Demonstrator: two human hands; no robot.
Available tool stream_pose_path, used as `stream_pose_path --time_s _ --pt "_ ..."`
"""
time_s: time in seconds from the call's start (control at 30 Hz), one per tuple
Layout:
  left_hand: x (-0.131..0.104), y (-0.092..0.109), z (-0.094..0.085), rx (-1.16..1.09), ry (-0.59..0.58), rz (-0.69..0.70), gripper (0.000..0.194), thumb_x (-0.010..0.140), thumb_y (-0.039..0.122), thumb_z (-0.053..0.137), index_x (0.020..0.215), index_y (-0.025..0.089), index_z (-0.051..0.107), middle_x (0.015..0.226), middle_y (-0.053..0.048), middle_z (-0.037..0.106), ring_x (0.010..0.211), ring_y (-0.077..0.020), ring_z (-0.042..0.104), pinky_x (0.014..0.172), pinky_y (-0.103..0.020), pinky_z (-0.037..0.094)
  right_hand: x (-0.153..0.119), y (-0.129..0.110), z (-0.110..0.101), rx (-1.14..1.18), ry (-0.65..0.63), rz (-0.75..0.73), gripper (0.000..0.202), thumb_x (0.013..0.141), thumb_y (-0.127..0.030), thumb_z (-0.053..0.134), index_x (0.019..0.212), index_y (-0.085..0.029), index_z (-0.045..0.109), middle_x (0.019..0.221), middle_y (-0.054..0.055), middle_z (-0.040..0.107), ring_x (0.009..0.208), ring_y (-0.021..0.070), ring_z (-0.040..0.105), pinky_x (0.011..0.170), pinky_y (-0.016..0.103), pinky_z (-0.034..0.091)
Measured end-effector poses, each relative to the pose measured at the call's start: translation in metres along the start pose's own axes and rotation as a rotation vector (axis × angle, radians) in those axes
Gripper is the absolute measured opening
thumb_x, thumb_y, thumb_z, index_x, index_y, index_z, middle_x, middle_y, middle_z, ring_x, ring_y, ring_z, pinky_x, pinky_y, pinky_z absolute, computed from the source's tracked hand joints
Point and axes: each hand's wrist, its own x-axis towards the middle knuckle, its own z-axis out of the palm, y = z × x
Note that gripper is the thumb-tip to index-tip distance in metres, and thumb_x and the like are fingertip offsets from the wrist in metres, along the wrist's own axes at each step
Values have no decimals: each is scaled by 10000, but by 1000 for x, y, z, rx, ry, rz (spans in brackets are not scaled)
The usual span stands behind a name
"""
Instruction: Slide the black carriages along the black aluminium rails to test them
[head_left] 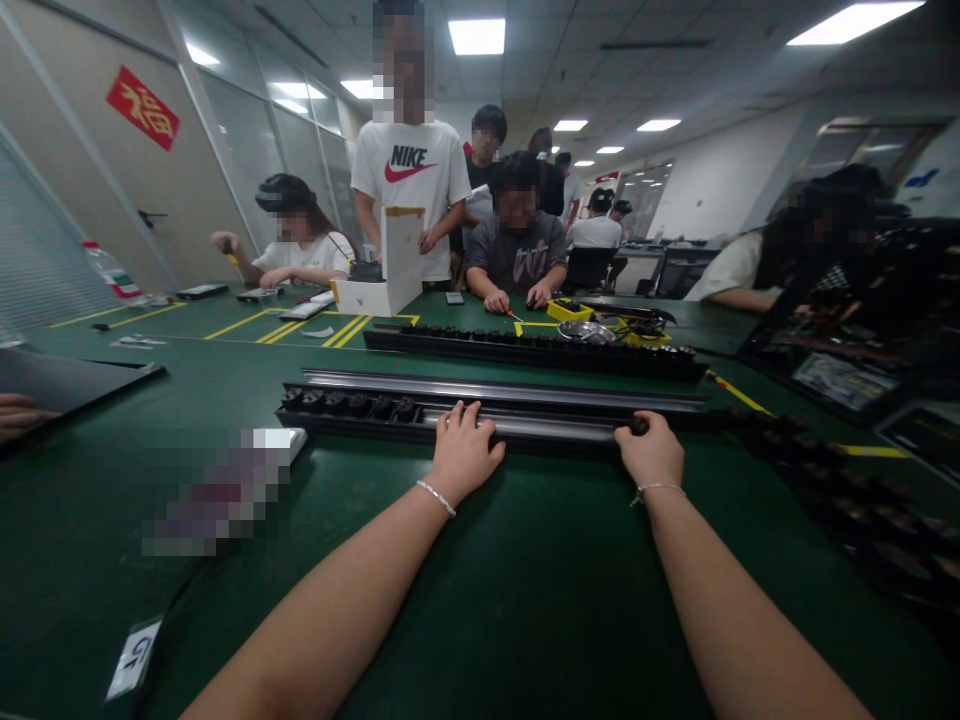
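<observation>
The left hand [463,458], fingers spread, seems to steady the black rail [559,431] beneath it, while the right hand [658,452] pinches a small black part [638,426] over the rail.

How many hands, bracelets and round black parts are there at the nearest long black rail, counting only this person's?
Hands, left hand and right hand: 2
Bracelets: 2
Round black parts in the rail's left end: 6
Small black part at the right hand: 1
Total: 11
</observation>
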Motion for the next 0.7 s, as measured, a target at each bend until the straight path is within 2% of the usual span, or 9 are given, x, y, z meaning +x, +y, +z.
stream_pose_path --time_s 0.53,0.7 --pt "0 -1 3 47 33 24 318 817 468 481 991 250 634 1366 -76 463 1303 -300 332 1021 -470 294 13 19 4 56 109 -10 427 695 -310 539 1092 -164 597 985 119 632 882 246 582 827 369 448" --pt "0 -2 5 44 44 29 320 816 469 481 991 249 635 1362 -78 468 1297 -303 343 1016 -469 300 20 30 1 96 156 55 425 669 -313 554 1066 -173 614 971 117 638 848 248 581 802 379 460"
